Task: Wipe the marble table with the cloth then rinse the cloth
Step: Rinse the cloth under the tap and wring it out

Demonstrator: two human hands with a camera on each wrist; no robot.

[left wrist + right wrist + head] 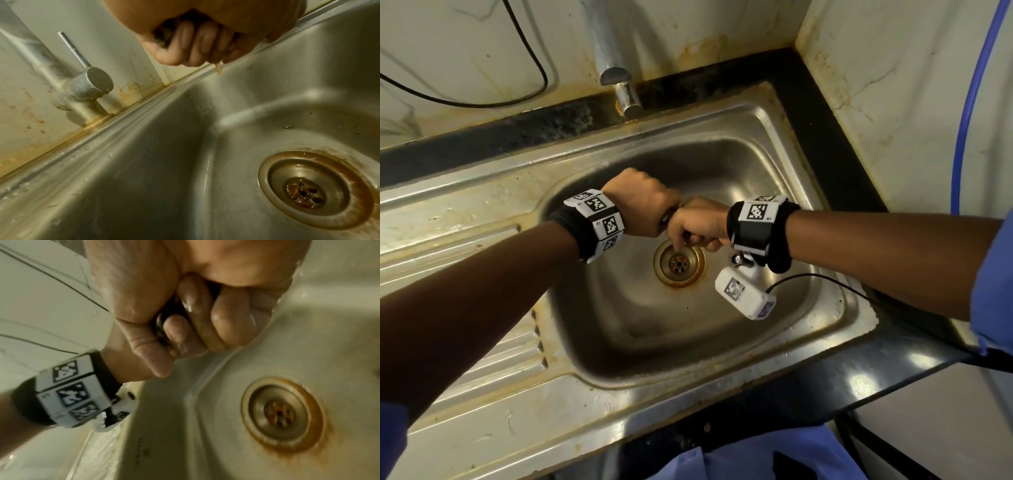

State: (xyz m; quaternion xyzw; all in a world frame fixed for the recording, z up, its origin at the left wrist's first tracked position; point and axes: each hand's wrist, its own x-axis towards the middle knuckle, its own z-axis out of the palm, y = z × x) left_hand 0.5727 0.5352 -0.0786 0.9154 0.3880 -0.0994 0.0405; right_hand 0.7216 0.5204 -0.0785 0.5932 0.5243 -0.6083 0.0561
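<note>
Both hands are held close together as fists over the steel sink basin [654, 325], just above the drain [678, 262]. My left hand [643, 205] and right hand [695, 222] each grip an end of a dark, wet cloth [669, 214]; only a sliver of it shows between them. The left wrist view has the cloth [164, 35] bunched inside the curled fingers [195, 45], with dirty water dripping below. In the right wrist view the cloth [159, 322] is a dark strip between wet fingers [226, 321]. Most of the cloth is hidden.
The tap [621, 89] stands at the back of the sink, with no water seen running from it. A ribbed steel drainboard [465, 274] lies to the left and a black counter edge [825, 137] to the right. A blue hose [969, 102] hangs by the right wall.
</note>
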